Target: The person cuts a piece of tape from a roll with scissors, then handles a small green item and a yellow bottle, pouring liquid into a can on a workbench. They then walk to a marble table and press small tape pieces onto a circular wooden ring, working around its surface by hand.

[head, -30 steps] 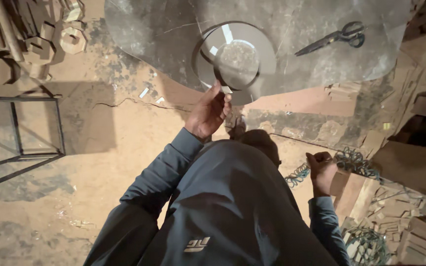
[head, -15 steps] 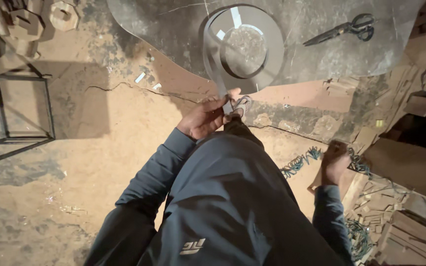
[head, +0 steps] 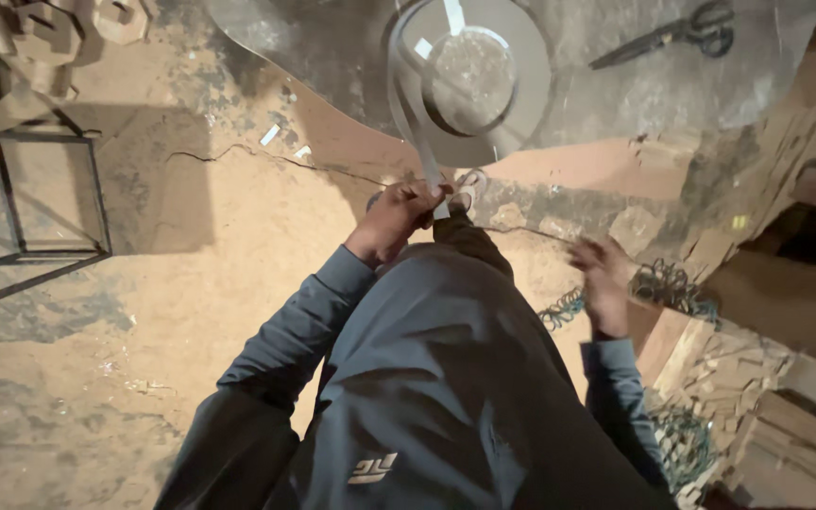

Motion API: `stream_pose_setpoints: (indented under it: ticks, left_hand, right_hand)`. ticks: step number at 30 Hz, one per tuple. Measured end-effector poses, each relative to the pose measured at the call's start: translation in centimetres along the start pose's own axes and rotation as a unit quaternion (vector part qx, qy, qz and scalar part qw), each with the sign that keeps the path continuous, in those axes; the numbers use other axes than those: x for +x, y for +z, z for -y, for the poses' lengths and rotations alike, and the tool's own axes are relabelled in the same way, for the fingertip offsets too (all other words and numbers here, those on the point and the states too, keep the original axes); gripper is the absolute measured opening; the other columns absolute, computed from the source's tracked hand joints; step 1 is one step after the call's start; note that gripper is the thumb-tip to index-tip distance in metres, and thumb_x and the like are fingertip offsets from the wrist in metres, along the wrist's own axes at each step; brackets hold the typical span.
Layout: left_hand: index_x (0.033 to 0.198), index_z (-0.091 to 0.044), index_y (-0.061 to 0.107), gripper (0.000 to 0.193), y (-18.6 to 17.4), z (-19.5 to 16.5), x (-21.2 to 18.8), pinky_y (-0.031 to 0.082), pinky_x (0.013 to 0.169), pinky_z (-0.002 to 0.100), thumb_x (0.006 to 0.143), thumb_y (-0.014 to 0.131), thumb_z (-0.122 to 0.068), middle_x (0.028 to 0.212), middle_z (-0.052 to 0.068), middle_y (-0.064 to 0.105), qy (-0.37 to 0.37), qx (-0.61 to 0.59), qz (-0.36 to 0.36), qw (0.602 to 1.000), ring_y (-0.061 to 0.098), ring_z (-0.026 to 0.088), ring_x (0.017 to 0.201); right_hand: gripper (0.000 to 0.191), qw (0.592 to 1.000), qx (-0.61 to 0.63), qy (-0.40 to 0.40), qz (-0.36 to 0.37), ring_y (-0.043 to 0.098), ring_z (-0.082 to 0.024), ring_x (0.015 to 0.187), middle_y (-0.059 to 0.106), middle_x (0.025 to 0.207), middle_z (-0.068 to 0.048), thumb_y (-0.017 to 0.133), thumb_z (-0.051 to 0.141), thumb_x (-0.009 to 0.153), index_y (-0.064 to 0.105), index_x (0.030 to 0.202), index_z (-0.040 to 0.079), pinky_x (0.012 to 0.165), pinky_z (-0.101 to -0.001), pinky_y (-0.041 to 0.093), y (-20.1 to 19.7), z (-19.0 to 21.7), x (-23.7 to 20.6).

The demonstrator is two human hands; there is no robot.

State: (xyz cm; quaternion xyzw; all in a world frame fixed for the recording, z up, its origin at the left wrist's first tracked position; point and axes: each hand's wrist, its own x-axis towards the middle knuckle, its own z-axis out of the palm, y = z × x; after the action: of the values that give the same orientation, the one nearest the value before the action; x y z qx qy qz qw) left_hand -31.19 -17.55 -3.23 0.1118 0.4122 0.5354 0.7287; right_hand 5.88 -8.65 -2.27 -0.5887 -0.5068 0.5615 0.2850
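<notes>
The left hand [head: 397, 215] is pinched shut on the end of a grey strip [head: 410, 113], drawn from the round coil [head: 476, 80] on the grey surface [head: 635, 94] ahead. The right hand [head: 604, 283] hangs loosely open, holding nothing, beside tangled green wire [head: 663, 283].

Thin grey strip [head: 415, 123], dull sheen; matt metal disc [head: 484, 80]; rough sandy floor [head: 191, 283]; dark steel scissors [head: 682, 30]

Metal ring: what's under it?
The ring lies on a grey sheet that also carries scissors. Its open middle shows the sheet. The left hand holds a strip crossing the ring's edge, hiding that part.
</notes>
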Motion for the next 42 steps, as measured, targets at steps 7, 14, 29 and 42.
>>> stream_pose_setpoints:
  ticks: [7,14,29,42]
  left_hand:
    - [0.112,0.000,0.075,0.028,0.9,2.4,1.6,0.043,0.059,0.025,0.104,0.062,-0.023,0.076,0.000,0.064,0.084,0.193,-0.010,0.978,0.051,0.006,0.066]
    - [0.112,0.001,0.073,0.027,1.4,1.9,1.7,0.050,0.065,0.030,0.104,0.061,-0.022,0.083,0.006,0.072,0.137,0.317,-0.041,0.938,0.061,0.010,0.072]
    - [0.107,0.002,0.073,0.026,2.5,1.5,1.1,0.054,0.071,0.035,0.102,0.061,-0.021,0.089,0.016,0.073,0.187,0.420,-0.066,0.886,0.070,0.023,0.076]
    - [0.104,0.000,0.072,0.022,3.5,1.0,1.3,0.047,0.065,0.029,0.104,0.063,-0.021,0.077,0.003,0.065,0.015,-0.125,0.034,0.991,0.058,0.014,0.067]
  right_hand:
    - [0.023,0.963,0.063,0.050,0.257,0.074,-0.019,0.095,0.071,0.106,-0.013,0.067,-0.001,0.096,0.056,0.116,-0.002,0.081,-0.0331,0.063,12.3,5.2,1.2]
    - [0.025,0.958,0.046,0.095,0.267,0.071,-0.018,0.080,0.065,0.095,-0.012,0.068,-0.006,0.089,0.048,0.100,0.003,0.067,-0.0335,0.062,15.4,7.1,2.4]
    - [0.025,0.959,-0.003,0.047,0.281,0.073,-0.018,0.071,0.066,0.082,-0.010,0.068,-0.008,0.086,0.045,0.089,0.004,0.060,-0.0300,0.058,14.9,5.9,3.1]
    - [0.015,0.902,0.182,0.212,0.329,0.067,-0.020,0.078,0.070,0.093,-0.012,0.062,-0.003,0.094,0.052,0.096,0.008,0.066,-0.0335,0.052,14.1,5.0,3.8]
